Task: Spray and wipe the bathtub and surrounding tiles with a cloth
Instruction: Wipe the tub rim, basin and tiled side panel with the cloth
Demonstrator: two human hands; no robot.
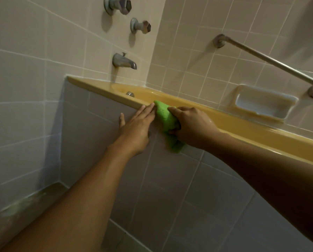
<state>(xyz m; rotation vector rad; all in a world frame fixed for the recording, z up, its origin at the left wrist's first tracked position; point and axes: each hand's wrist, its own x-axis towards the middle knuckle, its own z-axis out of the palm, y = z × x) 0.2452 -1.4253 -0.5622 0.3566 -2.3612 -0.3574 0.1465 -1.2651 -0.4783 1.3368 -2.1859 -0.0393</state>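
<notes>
Two hands at the rim of a yellow bathtub (243, 124), a green cloth (165, 122) between them.

At frame centre, the right hand (192, 124) grips the bunched cloth, its fingers (175, 110) curled round it, pressing it to the tub's edge and the grey tiles (170, 179) below. Just left, the left hand (135, 128) lies flat on the tiles, fingers straight, tips at the rim beside the cloth. A spout (124, 60) sits upper centre and a grab bar (266, 59) upper right.

my right hand (192, 127) covers part of the cloth (165, 115), and most of its fingers are hidden from me. the tub (243, 124) floor sits behind the rim. the grab bar (270, 60) mount and the upper tap (117, 5) are clipped by the edges.
</notes>
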